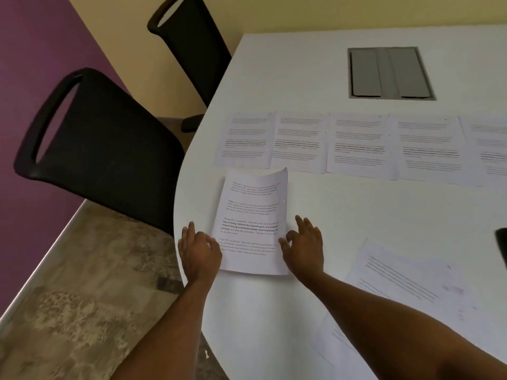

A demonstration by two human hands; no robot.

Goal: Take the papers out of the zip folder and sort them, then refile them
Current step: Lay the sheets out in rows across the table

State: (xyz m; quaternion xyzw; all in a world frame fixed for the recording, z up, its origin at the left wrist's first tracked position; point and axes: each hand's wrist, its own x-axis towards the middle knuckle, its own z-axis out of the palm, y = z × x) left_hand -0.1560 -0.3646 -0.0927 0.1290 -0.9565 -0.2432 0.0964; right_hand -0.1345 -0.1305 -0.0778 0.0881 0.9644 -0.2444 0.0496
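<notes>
Flanking a printed sheet near the table's rounded edge, we are resting our left hand at its lower left edge and our right hand at its right edge, fingers relaxed and spread, gripping nothing. Its long axis is running away from us toward the row of papers beyond, far corner curling up (both hands equally near). Bold text is reading "way of living"; the rest is blurring.

Office meeting room: long white tabletop with a grey cable hatch, black office chairs alongside, printed sheets laid out.
</notes>
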